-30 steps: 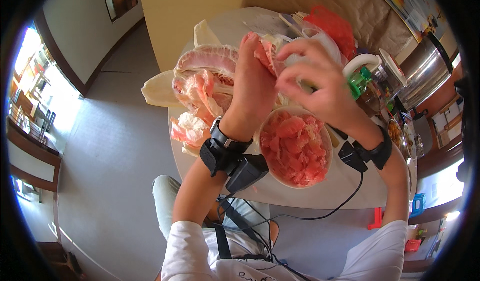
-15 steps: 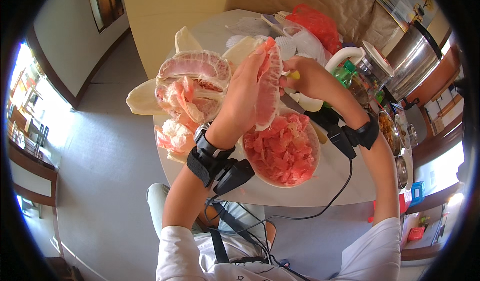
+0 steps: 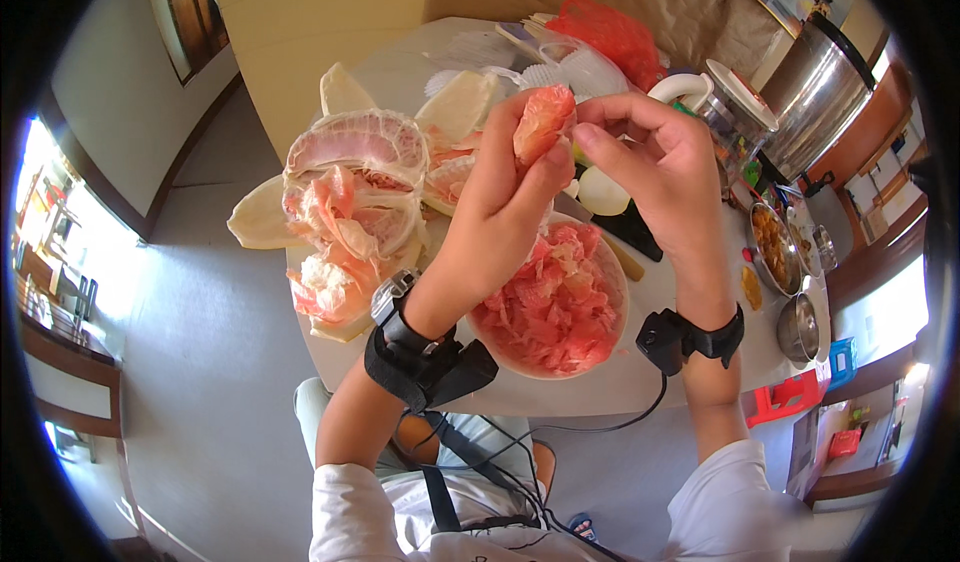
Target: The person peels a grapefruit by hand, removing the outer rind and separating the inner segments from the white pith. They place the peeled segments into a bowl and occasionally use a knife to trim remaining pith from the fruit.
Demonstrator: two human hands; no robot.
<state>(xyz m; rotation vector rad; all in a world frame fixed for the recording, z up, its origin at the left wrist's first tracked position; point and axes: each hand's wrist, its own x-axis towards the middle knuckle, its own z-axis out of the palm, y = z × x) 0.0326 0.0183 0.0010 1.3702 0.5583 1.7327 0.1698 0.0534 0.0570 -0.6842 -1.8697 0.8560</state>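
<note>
The left hand (image 3: 510,187) is clamping a pink segment (image 3: 543,122) between fingers and thumb, holding it upright above the desk (image 3: 405,67). The right hand (image 3: 665,157) is bringing its thumb and fingertips close together at the segment's right edge; whether they are pinching a shred of it, I cannot tell. The two hands are meeting almost tip to tip, the segment standing at the meeting place. Below them a bowl (image 3: 624,307) is sitting near the desk's front edge, and loose pink pulp (image 3: 550,307) is heaping up inside it. The left forearm is passing just beside the bowl's left rim.

To the left, an opened fruit (image 3: 355,142) is lying among pale peel (image 3: 262,212), with torn membrane (image 3: 335,282) resting in front of it. Behind the hands, white foam nets (image 3: 590,67) are lying against a red bag (image 3: 610,37). Under the right hand a black slab (image 3: 632,230) is lying beside the bowl. Farther right, a jug (image 3: 735,102) is standing near a tall steel pot (image 3: 815,92), and a dish of food (image 3: 770,242) is resting behind a small steel bowl (image 3: 798,327).
</note>
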